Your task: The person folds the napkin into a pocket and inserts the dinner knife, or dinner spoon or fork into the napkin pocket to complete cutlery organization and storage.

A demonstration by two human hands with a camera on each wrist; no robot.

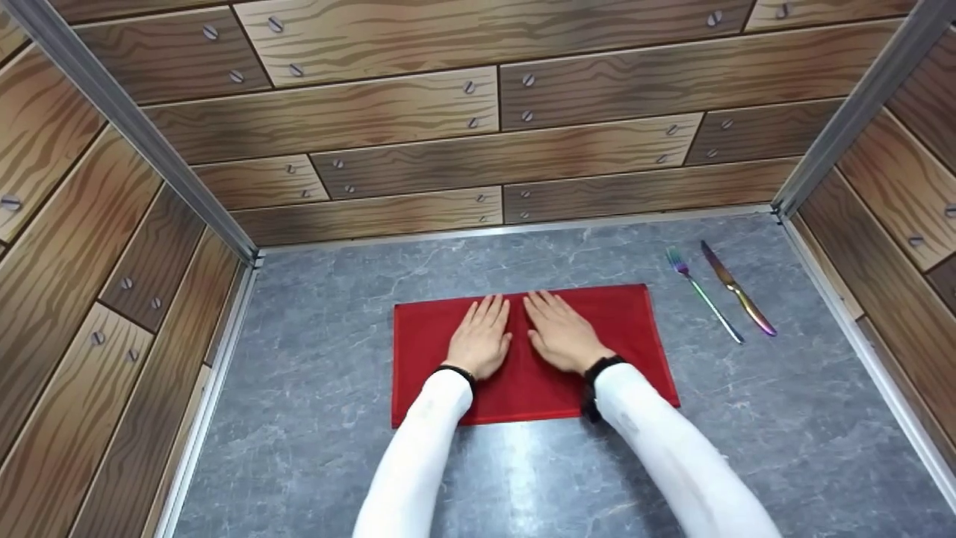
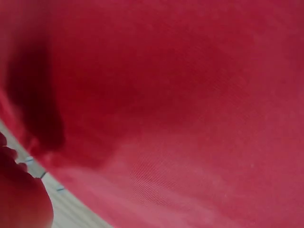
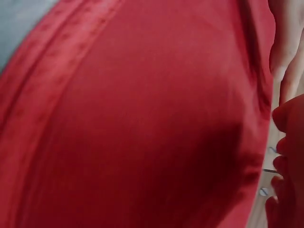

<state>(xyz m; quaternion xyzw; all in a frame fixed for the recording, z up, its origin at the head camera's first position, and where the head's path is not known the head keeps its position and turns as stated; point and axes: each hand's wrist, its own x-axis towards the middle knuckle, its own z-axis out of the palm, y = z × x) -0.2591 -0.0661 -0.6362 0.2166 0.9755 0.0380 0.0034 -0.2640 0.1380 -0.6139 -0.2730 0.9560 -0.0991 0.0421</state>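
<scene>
Stretching longways from left to right, the red cloth (image 1: 523, 396) lies under left hand (image 1: 480, 338) and right hand (image 1: 565, 333) alike, each grip flat, holding nothing.

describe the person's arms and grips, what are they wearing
Long white sleeves cover both arms down to the wrists. The left grip and right grip are bare hands, no gloves. A thin dark band circles the left wrist; a thicker black band circles the right.

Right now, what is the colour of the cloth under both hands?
The cloth is red, seen best in the head view.
</scene>
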